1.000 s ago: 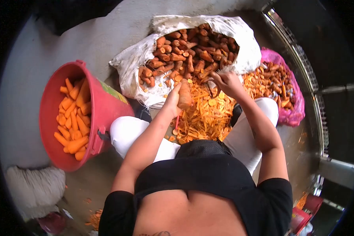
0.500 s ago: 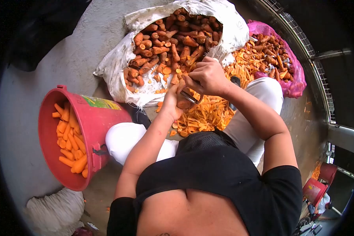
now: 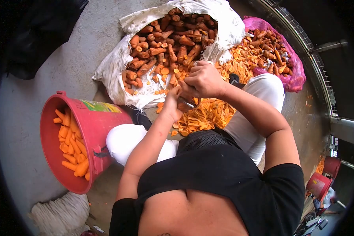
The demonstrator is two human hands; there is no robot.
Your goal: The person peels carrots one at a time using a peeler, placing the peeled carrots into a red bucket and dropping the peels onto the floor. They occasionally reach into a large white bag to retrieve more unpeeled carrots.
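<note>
My left hand is closed around a carrot, mostly hidden by my fingers. My right hand grips a metal peeler, whose blade lies against the carrot. Both hands meet just in front of the white sack, which is full of unpeeled carrots. Orange peelings are heaped on the floor beneath my hands. To the left, a red bucket tilts toward me with peeled carrots inside.
A pink bag of carrot ends and scraps lies at the upper right. My white-trousered knees flank the peelings. A crumpled pale sack rests at lower left. Farther off at right are red buckets and another person.
My right hand has shifted slightly up and left, closer to my left hand, with the peeler still against the carrot. The whole view has moved a little.
</note>
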